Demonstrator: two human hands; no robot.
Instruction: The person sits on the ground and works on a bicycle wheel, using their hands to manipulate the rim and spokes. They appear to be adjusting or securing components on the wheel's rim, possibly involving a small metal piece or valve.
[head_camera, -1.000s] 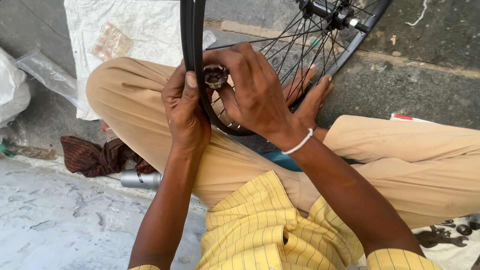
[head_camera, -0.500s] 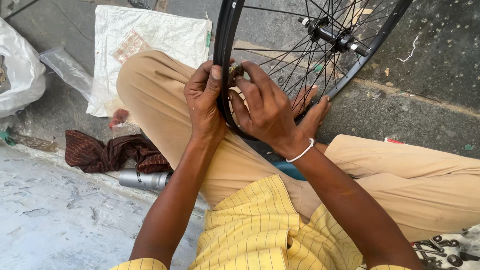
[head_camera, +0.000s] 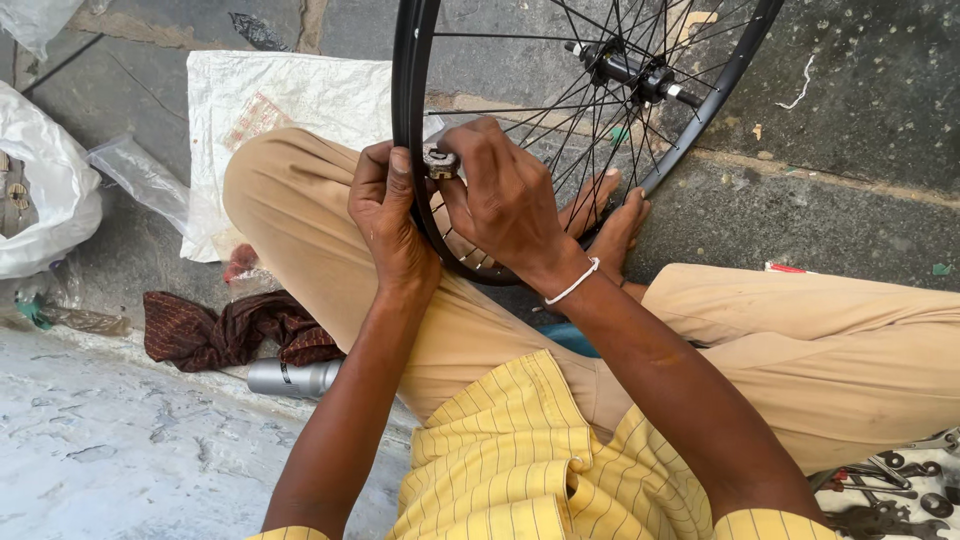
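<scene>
— What is seen closest to the camera?

— A yellow striped shirt is seen at the bottom, and beige trousers are worn on the crossed legs. A round silver metal canister and a crumpled dark red cloth are laid on the ground just beside the left knee.

— How is the wheel held?

— The black metal bicycle rim with thin spokes is stood upright between the knees. Its left side is grasped by the left hand, with the thumb pressed along the rim. A small round silver spoke tool is pinched by the fingers of the right hand, and it is set against the inner side of the rim, touching it. A white band is worn on the right wrist.

— And farther away?

— Bare feet are seen behind the spokes. The black hub with a silver axle is placed higher. A white woven sack is spread on the grey stone floor beyond the left leg.
</scene>
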